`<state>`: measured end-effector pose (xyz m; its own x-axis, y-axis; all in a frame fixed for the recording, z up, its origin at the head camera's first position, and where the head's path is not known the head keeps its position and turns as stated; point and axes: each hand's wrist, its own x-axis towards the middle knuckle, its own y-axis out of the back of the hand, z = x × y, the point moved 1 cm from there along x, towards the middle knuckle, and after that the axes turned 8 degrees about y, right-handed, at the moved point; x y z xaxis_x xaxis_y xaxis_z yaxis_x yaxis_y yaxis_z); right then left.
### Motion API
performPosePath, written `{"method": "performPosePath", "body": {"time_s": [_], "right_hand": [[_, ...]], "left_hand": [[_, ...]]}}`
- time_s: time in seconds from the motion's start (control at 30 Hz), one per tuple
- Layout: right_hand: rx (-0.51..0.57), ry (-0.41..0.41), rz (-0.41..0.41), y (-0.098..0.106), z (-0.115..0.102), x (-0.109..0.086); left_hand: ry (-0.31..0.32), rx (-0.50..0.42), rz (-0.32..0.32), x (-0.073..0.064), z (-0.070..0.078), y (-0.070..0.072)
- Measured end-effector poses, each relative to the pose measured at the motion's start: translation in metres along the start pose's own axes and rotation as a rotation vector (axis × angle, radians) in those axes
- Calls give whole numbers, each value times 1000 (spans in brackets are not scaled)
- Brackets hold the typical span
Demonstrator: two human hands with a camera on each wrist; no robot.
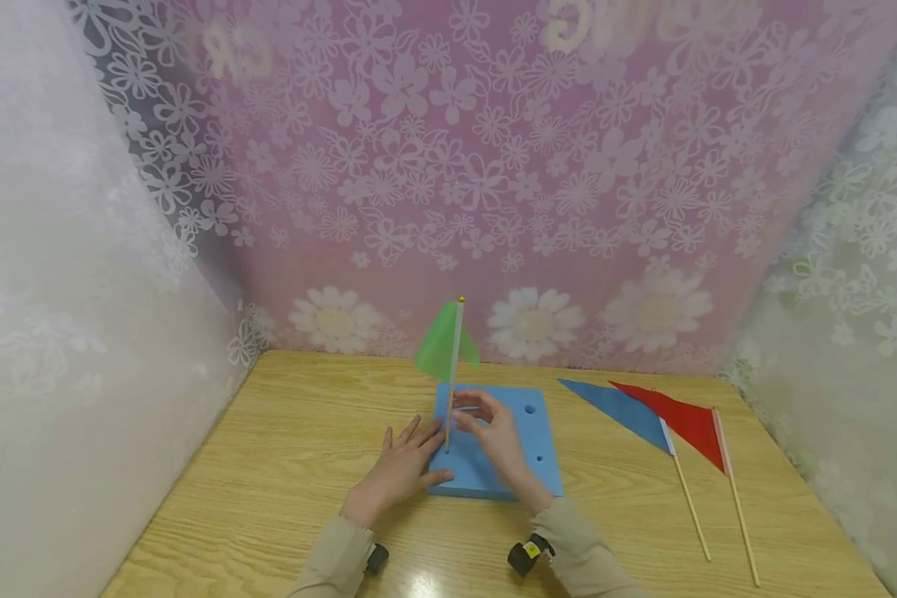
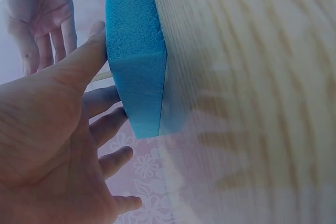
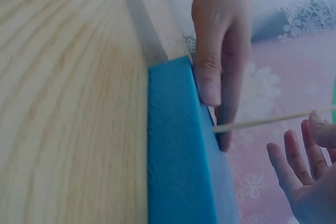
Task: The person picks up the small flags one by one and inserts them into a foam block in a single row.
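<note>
A green pennant flag [image 1: 438, 345] stands nearly upright, its thin wooden stick [image 1: 449, 415] set in the left part of a blue foam block [image 1: 536, 433]. Over the block's left edge my left hand [image 1: 398, 472] lies spread, fingers straight; its thumb touches the block's face in the left wrist view. My right hand [image 1: 502, 438] hovers over the block beside the stick, fingers loosely bent. From the right wrist view, the right hand's fingers [image 3: 294, 156] are apart, with the thumb close to the stick [image 3: 262, 123]; contact is unclear.
Two holes show in the block's right side. To the right, a blue pennant flag [image 1: 620, 411] and a red pennant flag [image 1: 691, 419] lie on the wooden table [image 1: 269, 465], the red partly over the blue. Flower-patterned cloth [image 1: 448, 183] hangs behind and at both sides.
</note>
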<state>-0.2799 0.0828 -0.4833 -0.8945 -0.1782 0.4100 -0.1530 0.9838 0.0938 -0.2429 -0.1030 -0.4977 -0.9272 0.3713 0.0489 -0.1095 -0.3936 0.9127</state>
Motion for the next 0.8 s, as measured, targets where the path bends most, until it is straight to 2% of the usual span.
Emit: {"method": "performPosePath", "body": {"time_s": [0.23,0.5,0.67,0.8], "right_hand": [[-31,42,45,39,-7,0],[-27,62,158,104,-20,-5],[-15,71,247,143,-24,-15],[-10,62,279,169,-28,-27]], "left_hand": [[-8,18,3,0,2,-1],[-11,20,21,-3,1,-2],[-12,11,17,-3,1,-3],[-14,1,16,-2,3,-3]]}}
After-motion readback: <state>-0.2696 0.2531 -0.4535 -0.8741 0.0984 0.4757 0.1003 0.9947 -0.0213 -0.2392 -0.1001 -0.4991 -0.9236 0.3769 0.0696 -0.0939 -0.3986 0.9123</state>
